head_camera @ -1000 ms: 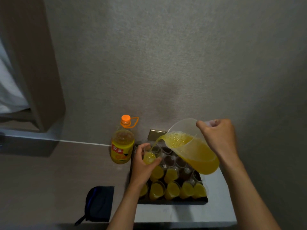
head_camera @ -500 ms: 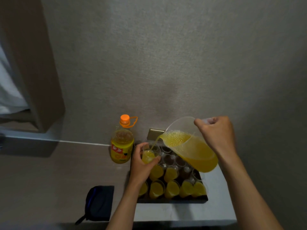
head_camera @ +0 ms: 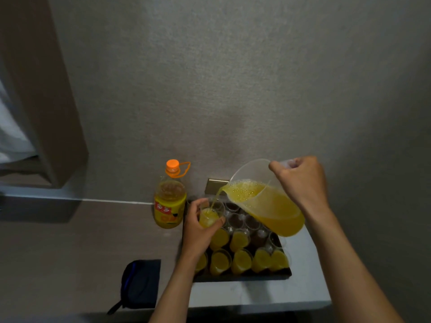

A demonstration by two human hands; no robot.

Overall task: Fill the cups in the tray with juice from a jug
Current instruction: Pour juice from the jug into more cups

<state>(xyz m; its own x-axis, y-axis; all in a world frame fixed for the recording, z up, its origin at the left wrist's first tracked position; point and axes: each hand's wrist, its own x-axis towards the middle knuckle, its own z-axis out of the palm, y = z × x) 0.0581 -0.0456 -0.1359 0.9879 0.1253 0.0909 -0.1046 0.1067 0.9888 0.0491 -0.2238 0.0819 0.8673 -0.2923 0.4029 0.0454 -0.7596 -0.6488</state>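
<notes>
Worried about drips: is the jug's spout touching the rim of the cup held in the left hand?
Apart. The head view shows the jug spout above the cup in the left hand, a thin juice stream falling across the gap.

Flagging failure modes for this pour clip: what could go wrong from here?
1. The jug is tipped steeply and quite full; its thin stream could surge and overshoot the cup.
2. The left hand holds that cup above the tray, already partly full; it may overflow onto the fingers.
3. The right hand holds the jug over empty cups; a slipping grip would knock them.
</notes>
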